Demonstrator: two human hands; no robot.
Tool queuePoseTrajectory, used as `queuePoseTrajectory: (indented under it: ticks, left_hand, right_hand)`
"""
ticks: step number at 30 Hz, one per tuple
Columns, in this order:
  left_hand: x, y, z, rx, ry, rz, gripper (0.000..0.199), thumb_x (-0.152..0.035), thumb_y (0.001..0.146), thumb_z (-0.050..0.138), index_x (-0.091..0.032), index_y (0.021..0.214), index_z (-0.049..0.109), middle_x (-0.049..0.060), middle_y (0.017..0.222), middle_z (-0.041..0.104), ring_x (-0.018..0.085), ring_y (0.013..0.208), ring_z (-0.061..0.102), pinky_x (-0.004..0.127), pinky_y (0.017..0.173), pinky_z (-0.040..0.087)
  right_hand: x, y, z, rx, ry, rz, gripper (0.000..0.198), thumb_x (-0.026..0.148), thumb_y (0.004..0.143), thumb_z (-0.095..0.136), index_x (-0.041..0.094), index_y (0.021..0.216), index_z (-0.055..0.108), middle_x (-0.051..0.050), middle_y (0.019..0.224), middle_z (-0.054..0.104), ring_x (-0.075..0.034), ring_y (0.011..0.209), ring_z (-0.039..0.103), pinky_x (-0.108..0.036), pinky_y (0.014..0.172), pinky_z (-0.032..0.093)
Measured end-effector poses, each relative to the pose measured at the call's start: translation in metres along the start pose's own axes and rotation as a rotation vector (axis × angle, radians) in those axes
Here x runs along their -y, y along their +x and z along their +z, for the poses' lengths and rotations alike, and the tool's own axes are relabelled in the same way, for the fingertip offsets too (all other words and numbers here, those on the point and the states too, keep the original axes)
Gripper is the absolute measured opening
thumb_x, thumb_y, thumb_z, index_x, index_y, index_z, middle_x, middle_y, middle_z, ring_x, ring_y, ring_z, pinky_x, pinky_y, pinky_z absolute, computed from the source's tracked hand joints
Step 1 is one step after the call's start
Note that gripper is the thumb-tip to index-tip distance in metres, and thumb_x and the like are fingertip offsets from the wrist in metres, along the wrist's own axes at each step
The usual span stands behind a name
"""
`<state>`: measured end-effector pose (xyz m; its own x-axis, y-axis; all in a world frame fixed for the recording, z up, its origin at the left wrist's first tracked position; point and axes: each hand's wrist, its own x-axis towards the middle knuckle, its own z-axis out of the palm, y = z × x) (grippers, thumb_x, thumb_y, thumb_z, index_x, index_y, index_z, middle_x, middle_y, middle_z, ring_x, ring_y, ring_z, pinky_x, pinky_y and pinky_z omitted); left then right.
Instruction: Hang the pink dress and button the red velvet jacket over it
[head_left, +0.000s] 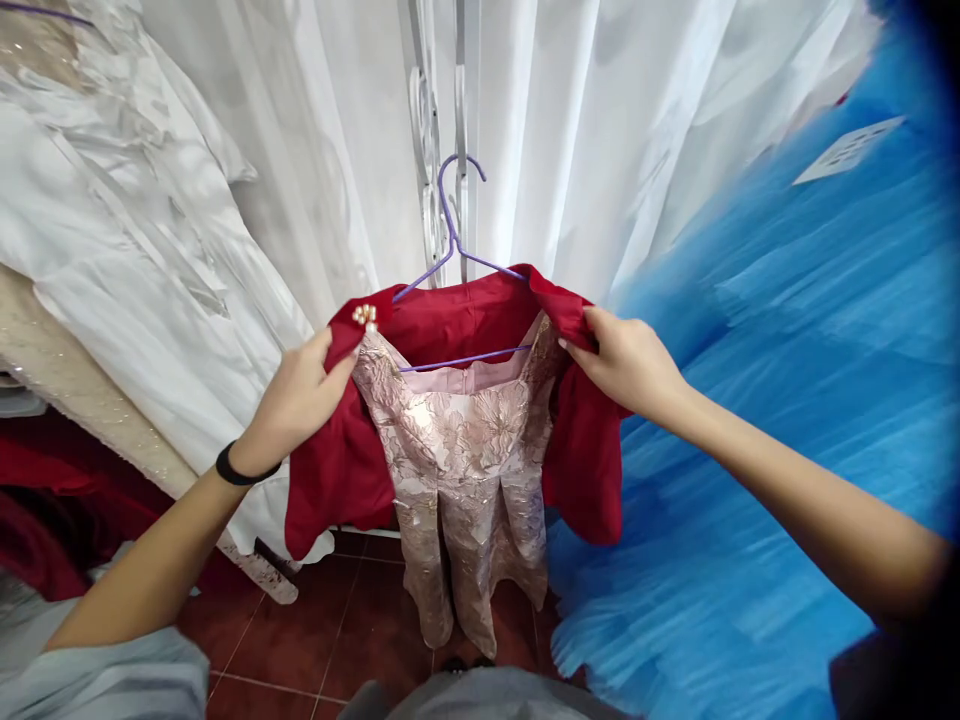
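A pink brocade dress (pixel 465 430) with raised flowers hangs on a purple wire hanger (pixel 452 240) in front of me. Over its shoulders lies a short red jacket (pixel 581 460), its front edges pulled apart so the bodice shows. My left hand (pixel 304 385), with a black band on the wrist, pinches the jacket's left edge just below a gold-and-pearl brooch (pixel 365 316). On the other side my right hand (pixel 626 360) is closed on the opposite edge of the jacket, thumb and fingers gripping the cloth. What the hanger's hook hangs from is unclear.
White gowns (pixel 127 200) hang at the left, and a full blue tulle dress (pixel 772 400) fills the right side. White curtains (pixel 600 120) and a white metal frame (pixel 439 120) stand behind. The floor has dark red tiles (pixel 360 620).
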<state>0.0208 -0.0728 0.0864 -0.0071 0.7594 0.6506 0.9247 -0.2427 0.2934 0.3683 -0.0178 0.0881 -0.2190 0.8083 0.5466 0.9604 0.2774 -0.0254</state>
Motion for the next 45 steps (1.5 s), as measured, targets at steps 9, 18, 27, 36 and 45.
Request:
queuePoseTrajectory:
  ticks: [9, 18, 27, 36, 45]
  left_hand:
    - [-0.07, -0.005, 0.066, 0.494, 0.187, 0.027, 0.032, -0.045, 0.094, 0.05, -0.015, 0.1, 0.059, 0.013, 0.087, 0.071, 0.03, 0.082, 0.071, 0.036, 0.069, 0.05]
    - [-0.046, 0.026, 0.03, 0.179, 0.042, 0.529, 0.034, -0.038, 0.095, 0.054, -0.02, 0.123, 0.06, 0.012, 0.128, 0.064, 0.028, 0.12, 0.058, 0.043, 0.1, 0.048]
    - [-0.008, 0.088, 0.037, 0.061, 0.235, 0.716, 0.038, -0.014, 0.096, 0.037, -0.027, 0.122, 0.062, 0.011, 0.136, 0.057, 0.03, 0.127, 0.047, 0.053, 0.106, 0.039]
    - [0.009, 0.102, 0.013, 0.115, 0.013, 0.621, 0.024, -0.028, 0.093, 0.042, -0.019, 0.095, 0.064, 0.01, 0.106, 0.068, 0.028, 0.105, 0.058, 0.048, 0.1, 0.041]
    - [-0.012, 0.111, 0.042, 0.155, -0.396, 0.277, 0.036, -0.046, 0.091, 0.046, -0.015, 0.09, 0.063, 0.006, 0.088, 0.068, 0.019, 0.085, 0.06, 0.032, 0.085, 0.047]
  right_hand:
    - [0.067, -0.009, 0.043, 0.214, 0.111, -0.191, 0.072, 0.024, 0.093, 0.046, 0.013, 0.157, 0.014, -0.014, 0.104, 0.073, -0.03, 0.085, 0.071, -0.035, 0.065, 0.049]
    - [0.086, -0.059, 0.017, 0.428, 0.453, -0.53, 0.082, 0.03, 0.092, 0.053, 0.008, 0.159, 0.011, -0.005, 0.076, 0.073, -0.02, 0.062, 0.066, -0.028, 0.058, 0.048]
    - [0.022, 0.067, -0.001, -0.262, 0.069, -0.601, 0.048, 0.018, 0.096, 0.038, 0.025, 0.141, 0.051, -0.011, 0.142, 0.053, -0.027, 0.115, 0.053, -0.042, 0.087, 0.052]
    - [0.003, 0.092, 0.001, -0.144, 0.182, -0.59, 0.034, 0.024, 0.097, 0.037, 0.015, 0.107, 0.069, -0.014, 0.11, 0.064, -0.025, 0.099, 0.057, -0.04, 0.085, 0.047]
    - [0.02, 0.102, 0.0, 0.033, 0.648, -0.307, 0.04, 0.048, 0.095, 0.045, 0.016, 0.098, 0.069, -0.006, 0.087, 0.067, -0.019, 0.082, 0.059, -0.035, 0.08, 0.05]
